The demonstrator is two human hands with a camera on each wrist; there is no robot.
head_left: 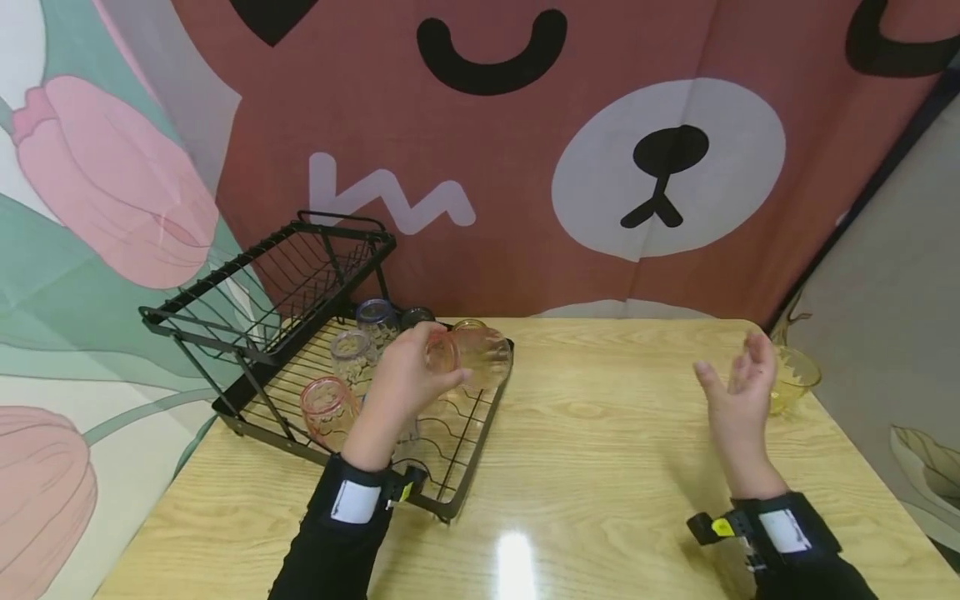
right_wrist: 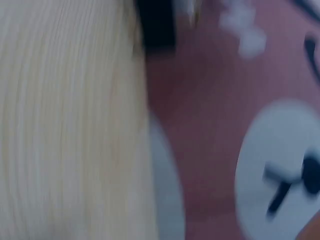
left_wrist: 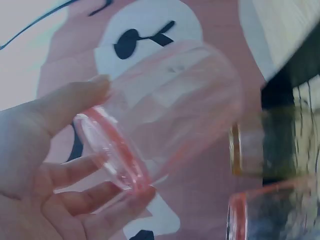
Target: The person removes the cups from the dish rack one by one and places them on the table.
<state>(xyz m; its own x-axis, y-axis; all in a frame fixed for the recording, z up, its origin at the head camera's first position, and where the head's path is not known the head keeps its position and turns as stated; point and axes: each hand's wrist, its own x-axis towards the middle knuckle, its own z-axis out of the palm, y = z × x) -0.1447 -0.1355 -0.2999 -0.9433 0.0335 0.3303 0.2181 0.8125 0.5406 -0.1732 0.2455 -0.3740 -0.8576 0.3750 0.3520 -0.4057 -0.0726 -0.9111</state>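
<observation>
My left hand point(head_left: 405, 375) grips a clear pink-tinted glass point(head_left: 483, 358) near its rim and holds it tipped on its side over the right part of a black dish rack point(head_left: 262, 436). In the left wrist view, the thumb and fingers pinch the glass point(left_wrist: 175, 105) around its pink rim. My right hand point(head_left: 742, 408) is raised over the right of the table, fingers apart and nothing in them. Nearest to it, partly behind it, is a yellow glass bowl point(head_left: 798, 379). The right wrist view is blurred, showing just a sliver of skin at the lower right corner.
Upside-down on the rack's lower level stand a pink glass point(head_left: 327, 408), a clear glass point(head_left: 352, 350), a blue glass point(head_left: 377, 317) and others partly hidden. An upper wire tier point(head_left: 225, 292) rises at the left. A printed curtain point(head_left: 510, 208) hangs behind the wooden table point(head_left: 600, 467).
</observation>
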